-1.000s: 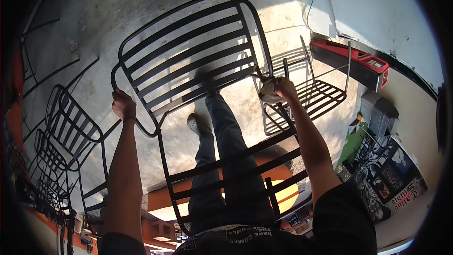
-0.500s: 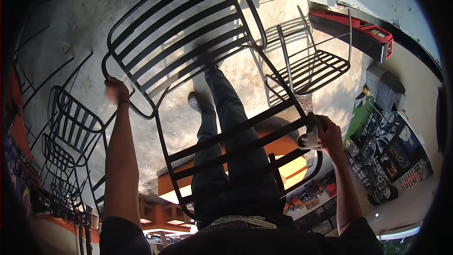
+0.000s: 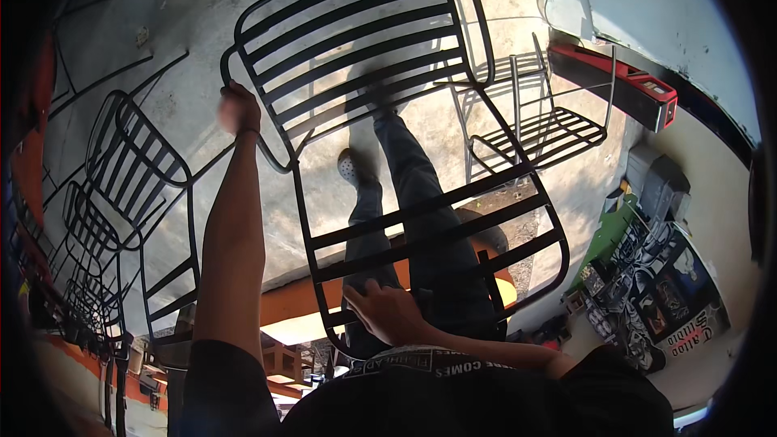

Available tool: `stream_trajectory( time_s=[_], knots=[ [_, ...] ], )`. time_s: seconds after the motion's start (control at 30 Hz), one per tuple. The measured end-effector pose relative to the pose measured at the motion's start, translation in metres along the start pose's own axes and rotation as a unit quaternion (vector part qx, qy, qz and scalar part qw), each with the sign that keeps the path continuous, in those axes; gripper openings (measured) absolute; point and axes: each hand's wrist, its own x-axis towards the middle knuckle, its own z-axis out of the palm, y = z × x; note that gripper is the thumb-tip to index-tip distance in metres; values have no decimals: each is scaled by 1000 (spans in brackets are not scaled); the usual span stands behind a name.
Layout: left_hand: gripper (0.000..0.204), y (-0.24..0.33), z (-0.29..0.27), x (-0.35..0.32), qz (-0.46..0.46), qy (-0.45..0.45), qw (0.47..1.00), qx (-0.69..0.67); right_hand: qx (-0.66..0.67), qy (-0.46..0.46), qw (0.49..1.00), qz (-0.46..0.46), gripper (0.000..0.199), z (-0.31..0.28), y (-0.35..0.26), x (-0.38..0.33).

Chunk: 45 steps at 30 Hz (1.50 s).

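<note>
At the far left a row of black slatted chair frames (image 3: 121,194) leans one behind the other on the concrete floor (image 3: 162,57), stacked close so they take little room.

Next comes the left hand (image 3: 239,107), arm stretched out and up. It is clenched around the outer tube of the chair (image 3: 372,73) at the left edge of its slatted seat, where the frame curves. Holding it that far out gives leverage over the long, awkward piece.

The chair itself is a black metal frame with flat cross slats. It hangs in the air in front of the person, tilted, its wide slatted part away from the body and its narrower barred part down near the waist. The person's legs (image 3: 405,194) and a light shoe (image 3: 350,167) show through the slats, so the frame is off the ground and carried between both hands.

The right hand (image 3: 388,311) sits low, close to the belly, fingers spread and resting on the lower bars of the chair. Whether it grasps a bar or only presses against it I cannot tell; it seems to steady the near end.

Further right another bare chair frame (image 3: 534,125) stands on the floor. Beyond it a red level (image 3: 615,85) lies along the wall base, and printed boxes (image 3: 655,275) sit in the right corner.
</note>
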Motion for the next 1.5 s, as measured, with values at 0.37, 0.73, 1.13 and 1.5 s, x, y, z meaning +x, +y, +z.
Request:
stream_trajectory(
  time_s=[0.37,0.73,1.13,1.5],
  knots=[
    [36,-12,2,-5,-22,-33,999,-24,53,132,989,48,24,18,56,97],
    [34,-1,-5,-5,-15,-42,997,-66,-158,317,932,84,31,-135,237,52],
    [30,-5,-11,-8,-11,-14,998,-66,54,529,844,-68,46,-23,70,453],
    [28,-6,-13,-13,-11,-24,997,-74,-159,491,837,-182,56,-127,183,417]
  ],
)
